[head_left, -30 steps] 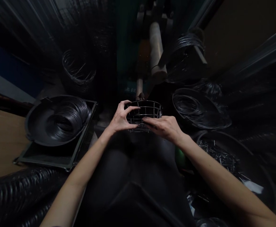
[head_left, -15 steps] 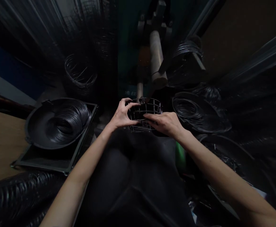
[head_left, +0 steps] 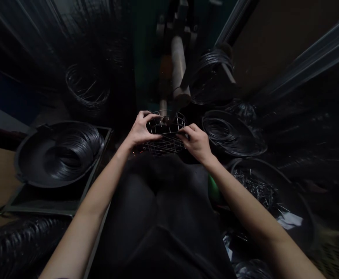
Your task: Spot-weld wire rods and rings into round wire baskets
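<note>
A round cage of thin bright steel wire [head_left: 166,133] sits in front of my lap, with horizontal hoops joined by short upright wires. My left hand [head_left: 142,130] grips its left side, fingers curled over the top hoop. My right hand [head_left: 195,143] holds its right side, fingertips on the hoops. Dark lap cloth [head_left: 160,205] lies just below the cage. The cage's far side shows through its wires, and no other object is in either hand.
To the left, a black basin holding a wire coil [head_left: 59,153] rests on a dark tray [head_left: 38,209]. To the right are another coiled-wire basin [head_left: 230,133] and a basin of cut wire pieces [head_left: 256,190]. A machine with a pale roller [head_left: 178,66] stands ahead.
The whole scene has shifted left and slightly up as my head turned. My hands have moved further apart on the cage, and more of its wires now show between them.
</note>
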`<act>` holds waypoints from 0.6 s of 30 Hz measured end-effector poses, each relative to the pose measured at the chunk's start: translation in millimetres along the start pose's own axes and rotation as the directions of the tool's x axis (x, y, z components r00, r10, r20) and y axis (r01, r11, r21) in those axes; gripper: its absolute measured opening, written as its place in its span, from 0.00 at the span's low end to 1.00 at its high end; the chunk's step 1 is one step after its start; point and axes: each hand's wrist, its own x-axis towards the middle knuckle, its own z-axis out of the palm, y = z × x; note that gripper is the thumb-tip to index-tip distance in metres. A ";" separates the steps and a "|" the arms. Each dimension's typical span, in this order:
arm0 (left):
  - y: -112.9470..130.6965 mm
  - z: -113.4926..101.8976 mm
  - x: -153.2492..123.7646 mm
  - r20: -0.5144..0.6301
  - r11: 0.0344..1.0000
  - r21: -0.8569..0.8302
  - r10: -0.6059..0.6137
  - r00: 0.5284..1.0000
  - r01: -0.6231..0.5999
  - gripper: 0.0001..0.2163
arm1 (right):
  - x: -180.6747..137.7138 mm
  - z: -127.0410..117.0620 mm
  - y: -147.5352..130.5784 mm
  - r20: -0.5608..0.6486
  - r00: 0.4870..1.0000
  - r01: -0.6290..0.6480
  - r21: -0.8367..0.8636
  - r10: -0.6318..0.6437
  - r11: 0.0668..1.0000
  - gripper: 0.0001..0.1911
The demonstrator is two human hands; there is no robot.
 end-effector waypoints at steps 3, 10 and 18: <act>-4.5 -1.2 5.5 0.003 1.000 -0.001 0.007 1.000 -0.007 0.33 | 7.2 0.9 -0.1 0.026 0.999 -0.031 0.050 0.030 0.998 0.10; -12.9 -5.3 34.0 0.019 0.999 0.036 -0.003 1.000 0.002 0.35 | 35.0 6.7 -1.7 0.053 0.990 -0.136 0.067 0.132 0.988 0.08; -56.3 -5.3 -5.6 0.041 0.997 -0.071 -0.024 0.999 0.026 0.60 | -39.2 -48.0 -3.4 0.098 0.945 -0.326 0.247 0.311 0.912 0.23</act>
